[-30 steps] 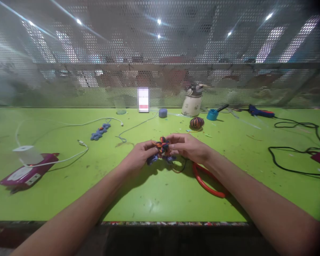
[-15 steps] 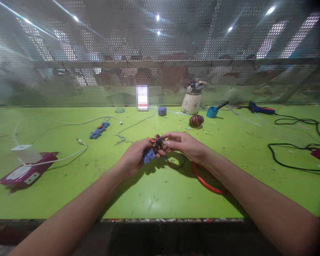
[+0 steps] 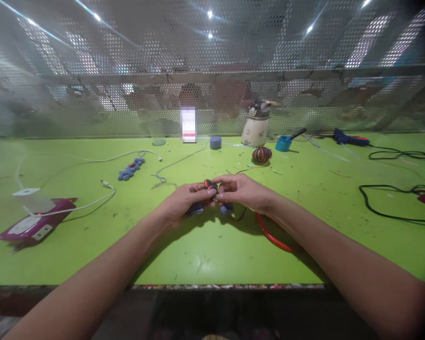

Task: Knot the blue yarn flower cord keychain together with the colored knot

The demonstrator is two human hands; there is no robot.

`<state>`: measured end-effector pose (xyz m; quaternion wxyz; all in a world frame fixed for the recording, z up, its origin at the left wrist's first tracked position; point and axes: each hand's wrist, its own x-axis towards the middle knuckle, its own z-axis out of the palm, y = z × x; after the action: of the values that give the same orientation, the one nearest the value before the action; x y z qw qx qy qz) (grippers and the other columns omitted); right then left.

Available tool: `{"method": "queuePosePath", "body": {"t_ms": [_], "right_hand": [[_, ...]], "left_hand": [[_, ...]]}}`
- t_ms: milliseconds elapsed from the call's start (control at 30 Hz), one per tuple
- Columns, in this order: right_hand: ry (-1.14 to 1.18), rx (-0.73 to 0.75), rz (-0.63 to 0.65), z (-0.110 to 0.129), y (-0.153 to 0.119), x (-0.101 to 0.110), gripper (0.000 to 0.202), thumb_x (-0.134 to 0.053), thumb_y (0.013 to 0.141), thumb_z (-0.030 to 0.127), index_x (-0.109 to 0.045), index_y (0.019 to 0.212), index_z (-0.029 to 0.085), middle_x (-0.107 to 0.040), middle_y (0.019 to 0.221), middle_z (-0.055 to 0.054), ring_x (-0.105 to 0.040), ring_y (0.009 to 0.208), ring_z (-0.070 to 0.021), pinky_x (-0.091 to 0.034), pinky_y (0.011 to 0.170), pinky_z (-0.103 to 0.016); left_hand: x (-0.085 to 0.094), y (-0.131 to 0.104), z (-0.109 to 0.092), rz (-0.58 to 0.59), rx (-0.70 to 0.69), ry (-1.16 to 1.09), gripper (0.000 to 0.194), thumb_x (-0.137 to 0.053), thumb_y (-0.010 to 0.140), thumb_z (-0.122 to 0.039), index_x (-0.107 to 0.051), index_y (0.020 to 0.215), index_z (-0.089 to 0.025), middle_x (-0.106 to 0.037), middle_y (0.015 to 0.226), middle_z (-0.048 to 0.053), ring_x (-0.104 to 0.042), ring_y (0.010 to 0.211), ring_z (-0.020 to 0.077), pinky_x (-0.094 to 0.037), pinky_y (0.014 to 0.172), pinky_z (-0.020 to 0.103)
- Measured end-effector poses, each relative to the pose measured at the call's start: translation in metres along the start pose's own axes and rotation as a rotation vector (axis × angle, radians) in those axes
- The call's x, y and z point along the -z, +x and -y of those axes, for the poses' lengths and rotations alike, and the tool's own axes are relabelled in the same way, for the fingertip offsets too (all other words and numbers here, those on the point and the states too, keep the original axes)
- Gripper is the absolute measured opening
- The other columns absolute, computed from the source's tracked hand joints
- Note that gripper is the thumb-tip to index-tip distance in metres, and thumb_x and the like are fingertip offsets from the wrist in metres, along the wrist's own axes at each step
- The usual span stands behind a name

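Note:
Just above the green table, both hands meet around a small yarn piece (image 3: 208, 185) of mixed orange, dark and blue strands. My left hand (image 3: 182, 202) pinches it from the left, thumb on top. From the other side, the thumb and fingers of my right hand (image 3: 241, 192) close on it. Blue yarn parts (image 3: 225, 209) hang below the fingers; much of the piece is hidden. Beyond the right hand lies a multicoloured yarn ball (image 3: 261, 155), a thin strand trailing from it. A red ring-shaped handle (image 3: 273, 240) sits under my right forearm.
A blue crocheted strip (image 3: 131, 169) and a purple power strip (image 3: 47, 222) with white cables lie left. At the back stand a phone (image 3: 189, 124), a blue yarn ball (image 3: 216, 142), a bottle (image 3: 255, 125) and a blue tape roll (image 3: 284, 143). A glue gun (image 3: 350, 138) lies right.
My hands have drawn closer together on the yarn piece, and the left thumb now presses its middle. Blue yarn shows on both sides below the fingers. The view has tilted slightly.

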<state>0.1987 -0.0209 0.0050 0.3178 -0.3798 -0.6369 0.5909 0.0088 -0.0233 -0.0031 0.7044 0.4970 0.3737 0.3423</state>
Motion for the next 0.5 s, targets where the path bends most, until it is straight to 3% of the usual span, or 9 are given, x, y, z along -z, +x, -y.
{"method": "queuePosePath", "body": {"t_ms": [167, 267, 400, 500], "right_hand": [[-0.001, 0.011, 0.013, 0.007, -0.003, 0.009, 0.057, -0.073, 0.07, 0.014, -0.058, 0.125, 0.014, -0.066, 0.072, -0.001, -0.06, 0.067, -0.0118, -0.046, 0.064, -0.025], [0.017, 0.015, 0.035, 0.013, -0.006, 0.016, 0.054, -0.074, 0.069, 0.015, -0.061, 0.121, 0.015, -0.068, 0.083, -0.004, -0.062, 0.075, -0.0127, -0.047, 0.065, -0.023], [0.097, -0.062, 0.002, 0.012, -0.006, 0.025, 0.043, -0.072, 0.075, 0.022, -0.064, 0.117, 0.018, -0.068, 0.086, -0.004, -0.053, 0.054, -0.006, -0.037, 0.042, -0.017], [0.207, -0.125, -0.063, 0.006, -0.003, 0.032, 0.038, -0.071, 0.078, 0.027, -0.065, 0.113, 0.016, -0.066, 0.075, -0.002, -0.043, 0.044, -0.0034, -0.031, 0.035, -0.016]], "left_hand": [[0.004, 0.001, -0.002, -0.101, -0.05, -0.029, 0.016, -0.074, 0.072, -0.026, -0.07, 0.079, -0.012, -0.066, 0.073, 0.005, -0.054, 0.06, 0.0093, -0.041, 0.055, 0.021], [0.006, 0.002, -0.004, -0.131, -0.062, -0.032, 0.014, -0.073, 0.073, -0.025, -0.07, 0.078, -0.012, -0.066, 0.074, 0.004, -0.054, 0.06, 0.0087, -0.042, 0.055, 0.02], [0.006, 0.003, -0.007, -0.102, -0.039, -0.072, 0.014, -0.073, 0.074, -0.021, -0.071, 0.083, -0.01, -0.069, 0.079, 0.005, -0.056, 0.061, 0.0068, -0.043, 0.059, 0.018], [0.006, 0.003, -0.007, -0.107, -0.035, -0.093, 0.018, -0.073, 0.075, -0.023, -0.07, 0.089, -0.01, -0.068, 0.077, 0.005, -0.055, 0.059, 0.0059, -0.042, 0.056, 0.016]]}}
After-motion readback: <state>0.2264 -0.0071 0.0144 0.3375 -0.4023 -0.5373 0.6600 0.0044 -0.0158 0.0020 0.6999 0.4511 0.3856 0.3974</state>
